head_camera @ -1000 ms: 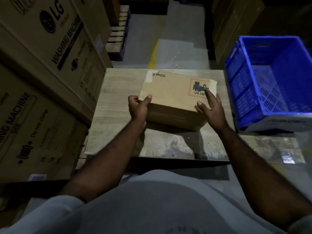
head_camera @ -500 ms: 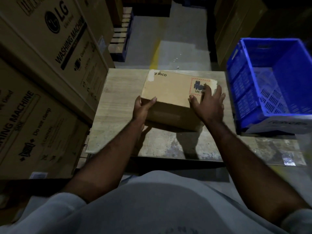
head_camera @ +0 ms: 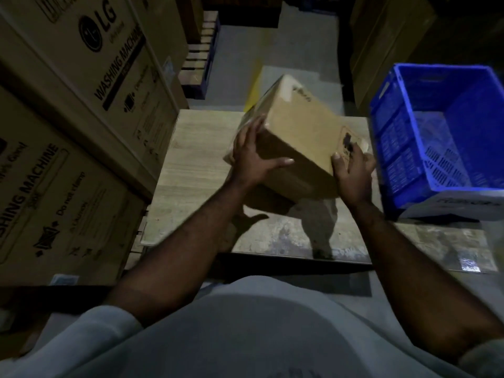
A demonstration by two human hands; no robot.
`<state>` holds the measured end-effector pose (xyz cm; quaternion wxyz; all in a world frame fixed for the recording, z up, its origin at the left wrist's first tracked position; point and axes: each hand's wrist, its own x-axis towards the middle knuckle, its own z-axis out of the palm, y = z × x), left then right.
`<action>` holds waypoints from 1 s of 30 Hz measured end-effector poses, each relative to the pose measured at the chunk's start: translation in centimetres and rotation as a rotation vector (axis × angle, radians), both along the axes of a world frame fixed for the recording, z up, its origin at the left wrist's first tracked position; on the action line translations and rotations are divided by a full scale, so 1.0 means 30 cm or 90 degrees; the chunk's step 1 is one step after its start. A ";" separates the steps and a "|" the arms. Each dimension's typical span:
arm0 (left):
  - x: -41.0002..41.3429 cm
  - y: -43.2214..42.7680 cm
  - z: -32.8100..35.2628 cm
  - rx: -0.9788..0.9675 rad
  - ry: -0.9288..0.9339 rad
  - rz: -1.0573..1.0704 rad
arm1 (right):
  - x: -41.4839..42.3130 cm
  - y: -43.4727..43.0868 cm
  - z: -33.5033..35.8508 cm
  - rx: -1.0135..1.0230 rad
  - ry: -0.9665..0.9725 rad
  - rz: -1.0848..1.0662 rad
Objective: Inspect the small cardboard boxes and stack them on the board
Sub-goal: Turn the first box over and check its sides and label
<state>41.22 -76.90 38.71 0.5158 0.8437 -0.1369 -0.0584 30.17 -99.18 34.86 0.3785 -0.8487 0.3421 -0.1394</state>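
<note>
Small cardboard box (head_camera: 297, 132) is held above the board (head_camera: 196, 165), tilted, far corner pointing away, shadow under it. Left grip (head_camera: 255, 159) spans the box's left near corner: fingers spread on the side face, thumb across the near face. Right grip (head_camera: 353, 170) wraps the right near corner, thumb on top by the printed label. Both clamp the box. Blue crate (head_camera: 441, 137) just right of the board, washing machine cartons (head_camera: 81, 110) on the left.
</note>
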 end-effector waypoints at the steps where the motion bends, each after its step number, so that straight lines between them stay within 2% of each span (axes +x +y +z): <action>1: -0.007 -0.022 0.037 0.049 -0.065 -0.020 | -0.006 -0.002 -0.021 0.068 -0.032 0.001; 5: -0.108 -0.121 0.143 0.270 -0.247 -0.071 | -0.021 -0.029 -0.151 0.392 -0.108 -0.007; 7: -0.164 -0.133 0.124 0.323 -0.303 -0.120 | -0.042 -0.018 -0.200 0.535 -0.115 -0.014; 9: -0.202 -0.126 0.072 0.359 -0.377 -0.177 | -0.072 0.053 -0.129 0.619 -0.116 -0.089; 12: -0.246 -0.121 0.006 0.391 -0.467 -0.271 | -0.097 0.074 -0.138 0.759 -0.197 -0.107; 15: -0.267 -0.136 -0.002 0.377 -0.478 -0.361 | -0.111 0.032 -0.131 0.747 -0.244 -0.178; 17: -0.269 -0.153 0.013 0.337 -0.463 -0.363 | -0.115 -0.010 -0.111 0.730 -0.243 -0.178; 19: -0.246 -0.163 0.024 0.281 -0.441 -0.319 | -0.113 -0.055 -0.090 0.700 -0.238 -0.136; 22: -0.174 -0.152 0.041 0.262 -0.423 -0.162 | -0.104 -0.117 -0.051 0.655 -0.221 -0.097; 24: -0.106 -0.132 0.067 0.273 -0.350 -0.051 | -0.101 -0.170 -0.056 0.657 -0.200 -0.103; 26: -0.032 -0.121 0.088 0.265 -0.161 0.023 | -0.092 -0.192 -0.037 0.639 -0.204 -0.087; 28: 0.039 -0.101 0.097 0.150 0.113 0.032 | -0.075 -0.187 -0.002 0.626 -0.212 -0.051; 30: 0.079 -0.071 0.092 -0.034 0.354 -0.051 | -0.068 -0.169 0.024 0.622 -0.223 -0.038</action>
